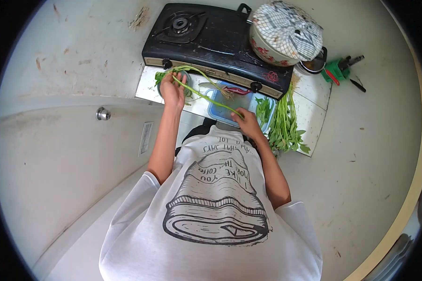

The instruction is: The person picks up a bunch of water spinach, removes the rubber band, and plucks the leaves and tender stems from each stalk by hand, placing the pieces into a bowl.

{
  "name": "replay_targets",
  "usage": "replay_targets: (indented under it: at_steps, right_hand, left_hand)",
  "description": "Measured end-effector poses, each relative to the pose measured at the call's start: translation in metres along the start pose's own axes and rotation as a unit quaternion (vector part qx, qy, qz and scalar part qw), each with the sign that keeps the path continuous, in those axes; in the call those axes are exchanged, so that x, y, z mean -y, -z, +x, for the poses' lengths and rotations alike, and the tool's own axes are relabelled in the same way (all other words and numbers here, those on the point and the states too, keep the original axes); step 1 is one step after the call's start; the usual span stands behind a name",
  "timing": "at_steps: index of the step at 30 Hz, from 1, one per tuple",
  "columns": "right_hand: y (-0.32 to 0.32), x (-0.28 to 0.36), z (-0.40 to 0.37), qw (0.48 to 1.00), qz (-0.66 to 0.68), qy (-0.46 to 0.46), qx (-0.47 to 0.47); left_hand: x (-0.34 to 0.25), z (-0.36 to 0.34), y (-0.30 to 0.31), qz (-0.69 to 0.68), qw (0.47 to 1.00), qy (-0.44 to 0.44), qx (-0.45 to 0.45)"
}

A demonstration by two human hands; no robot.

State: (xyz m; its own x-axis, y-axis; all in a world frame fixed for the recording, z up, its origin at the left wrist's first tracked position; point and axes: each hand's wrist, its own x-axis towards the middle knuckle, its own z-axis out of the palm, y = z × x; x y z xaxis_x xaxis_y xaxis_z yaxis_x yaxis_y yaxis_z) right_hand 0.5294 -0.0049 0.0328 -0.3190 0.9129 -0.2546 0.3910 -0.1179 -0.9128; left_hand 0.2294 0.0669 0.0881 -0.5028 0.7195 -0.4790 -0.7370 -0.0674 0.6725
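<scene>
A long green stem (204,97) runs slantwise between my two hands. My left hand (173,91) has its fingers closed round the stem's upper end, near green leaves (160,76) and over a round bowl (188,89). The stem's lower end is pinched in my right hand (246,122), at the near edge of a blue-rimmed tray (215,111). A knife with a red handle (237,90) lies across the tray's far side, beside some roots (227,93). Loose leaves (264,110) rest at the tray's right end.
Behind the tray stands a black gas stove (215,40) with a cloth-covered pot (275,47) on its right. A bundle of leafy greens (285,117) lies on the white tiles (312,99) at the right. A green holder (337,69) with utensils is farther right.
</scene>
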Motion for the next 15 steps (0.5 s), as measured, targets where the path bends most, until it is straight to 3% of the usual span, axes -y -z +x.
replay_targets:
  at_steps: [4,8,11,15]
  right_hand:
    - [0.001,-0.012,0.011,0.995,-0.085,-0.041,-0.041]
    - [-0.01,-0.039,0.029,0.986,-0.128,0.022,-0.106]
    - [-0.02,-0.042,0.04,0.976,-0.148,0.032,-0.159]
    - [-0.035,-0.048,0.046,0.937,-0.309,-0.006,-0.162]
  left_hand:
    - [0.014,0.027,0.067,0.187,0.981,0.042,-0.001]
    - [0.026,0.035,0.095,0.268,0.958,0.095,0.035]
    - [0.006,0.021,0.071,0.253,0.956,0.099,0.109]
    - [-0.009,0.032,0.07,0.316,0.92,0.124,0.197]
